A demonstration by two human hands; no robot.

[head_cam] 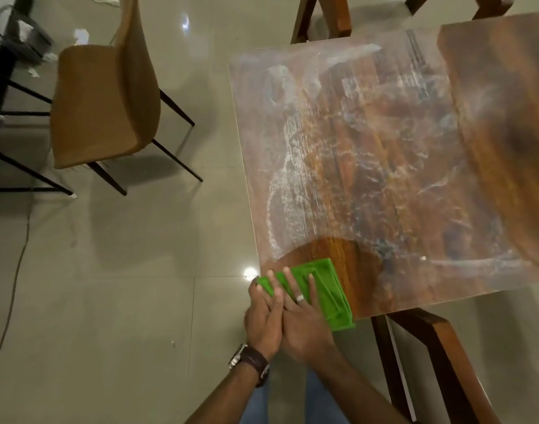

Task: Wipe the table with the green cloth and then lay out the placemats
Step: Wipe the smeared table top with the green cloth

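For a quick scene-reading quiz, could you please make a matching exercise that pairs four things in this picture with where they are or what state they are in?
Things:
1. green cloth
2. tan chair
3. wristwatch
4. wooden table

Places or states:
A. standing on the floor, apart from the table
B. worn on the left arm
C. streaked with pale wet smears
D. folded, pressed flat at the table's near corner under the left hand and the right hand

Pairs: 1-D, 2-A, 3-B, 4-C
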